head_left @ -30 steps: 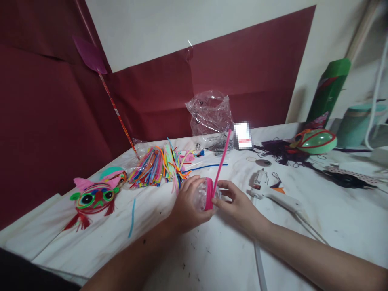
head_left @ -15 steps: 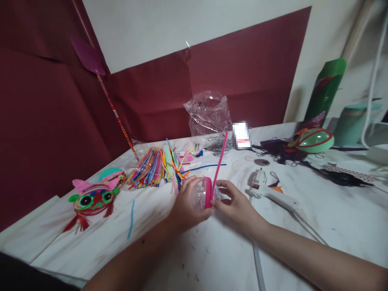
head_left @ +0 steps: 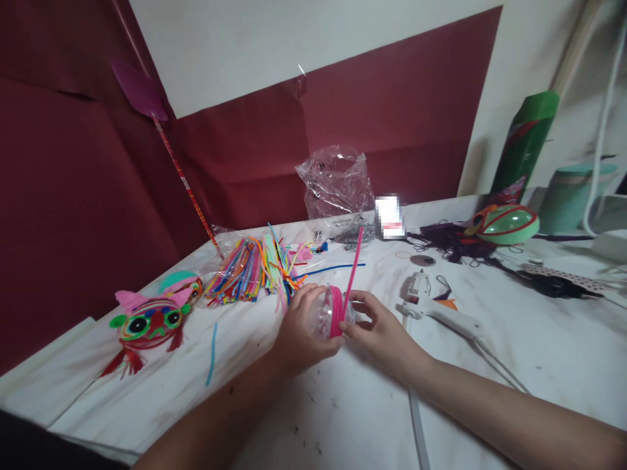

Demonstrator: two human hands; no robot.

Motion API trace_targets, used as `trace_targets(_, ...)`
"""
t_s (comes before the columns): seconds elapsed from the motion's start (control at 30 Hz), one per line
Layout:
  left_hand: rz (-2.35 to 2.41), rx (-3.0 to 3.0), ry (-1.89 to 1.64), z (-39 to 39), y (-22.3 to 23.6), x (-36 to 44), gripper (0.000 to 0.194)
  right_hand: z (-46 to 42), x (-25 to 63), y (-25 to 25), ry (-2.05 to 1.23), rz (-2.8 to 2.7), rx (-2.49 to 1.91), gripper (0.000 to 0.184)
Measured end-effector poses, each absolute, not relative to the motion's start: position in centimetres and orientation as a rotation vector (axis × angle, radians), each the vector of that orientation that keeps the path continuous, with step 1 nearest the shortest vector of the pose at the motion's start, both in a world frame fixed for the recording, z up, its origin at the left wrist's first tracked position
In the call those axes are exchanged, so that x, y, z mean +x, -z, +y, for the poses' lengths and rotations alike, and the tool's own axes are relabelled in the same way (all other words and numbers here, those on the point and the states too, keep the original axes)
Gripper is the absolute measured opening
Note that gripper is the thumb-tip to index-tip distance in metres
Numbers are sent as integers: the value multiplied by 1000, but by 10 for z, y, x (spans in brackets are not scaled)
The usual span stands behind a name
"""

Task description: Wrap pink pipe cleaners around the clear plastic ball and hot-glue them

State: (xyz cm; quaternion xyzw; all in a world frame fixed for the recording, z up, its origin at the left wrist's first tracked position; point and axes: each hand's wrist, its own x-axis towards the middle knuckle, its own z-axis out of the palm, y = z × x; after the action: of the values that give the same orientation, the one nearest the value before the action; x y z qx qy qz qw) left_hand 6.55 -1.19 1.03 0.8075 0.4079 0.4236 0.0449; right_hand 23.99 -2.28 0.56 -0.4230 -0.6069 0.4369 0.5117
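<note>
My left hand (head_left: 304,333) is wrapped round the left side of a clear, rounded plastic piece (head_left: 321,313), its fingers partly hiding it. Bands of bright pink pipe cleaner (head_left: 336,307) circle the middle of this piece, and one loose end sticks up and leans right. My right hand (head_left: 377,326) is closed at the right side, thumb and finger pressing the pink pipe cleaner against the plastic. To the right of that hand lies a white hot glue gun (head_left: 441,313), its nozzle pointing away from me.
At left sit a decorated animal-face craft (head_left: 151,320) and a short blue pipe cleaner (head_left: 212,356). Behind my hands are a bundle of coloured pipe cleaners (head_left: 240,267) and a clear plastic bag (head_left: 337,186). A green craft (head_left: 512,225) with purple tassels lies at the back right.
The upright loose end of the pink pipe cleaner has become shorter and its tip lower, with the pink bands looking wider. Both hands stay nearly in place; the view has shifted slightly.
</note>
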Motion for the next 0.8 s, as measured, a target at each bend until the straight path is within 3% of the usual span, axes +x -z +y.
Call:
trace_targets(0.53, 1221, 2492, -1229, -12, -16, 64, 81, -17, 244, 0, -1080, -1417, -980, 44)
trace_targets(0.8, 1268, 2358, -1235, -13, -18, 65, 74, -19, 241, 0, -1027, -1414, -994, 47)
